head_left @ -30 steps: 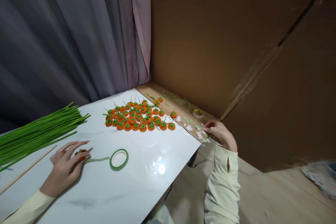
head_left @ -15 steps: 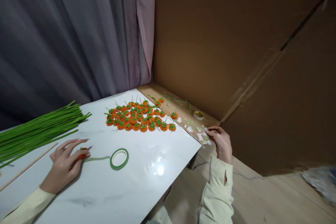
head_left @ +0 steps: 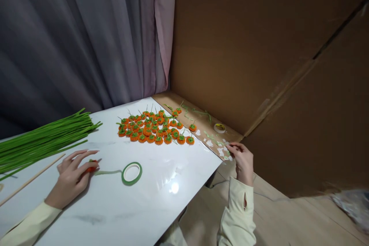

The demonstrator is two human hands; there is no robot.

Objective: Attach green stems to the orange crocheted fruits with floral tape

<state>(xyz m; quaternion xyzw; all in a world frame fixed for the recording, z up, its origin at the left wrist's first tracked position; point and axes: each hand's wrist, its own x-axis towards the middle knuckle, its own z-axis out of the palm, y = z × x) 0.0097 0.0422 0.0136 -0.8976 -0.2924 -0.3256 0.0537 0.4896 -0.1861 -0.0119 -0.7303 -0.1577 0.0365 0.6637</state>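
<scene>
My left hand (head_left: 70,177) rests on the white table with its thumb and a finger closed on a small orange fuzzy persimmon (head_left: 92,166) with a green top; other fingers stretch above it. A strip of green floral tape runs from beside the persimmon to its roll (head_left: 123,178), lying flat to the right. Past the table's right edge, my right hand (head_left: 243,161) pinches at white paper scraps (head_left: 220,151) on a cardboard strip. Whatever lies between those fingertips is too small to make out. Many similar orange persimmons (head_left: 150,138) with green tops and thin stems sit grouped mid-table.
A bundle of green pipe cleaners (head_left: 49,135) lies at left, beside a thin wooden stick (head_left: 33,178). A tape roll (head_left: 219,128) and green scraps (head_left: 201,112) rest on the cardboard strip. A tall cardboard wall (head_left: 230,54) and grey curtain (head_left: 86,38) enclose the far sides.
The view has shifted slightly. My right hand has dipped a little beside the paper scraps, its fingertips drawn together. My left hand stays on the orange persimmon.
</scene>
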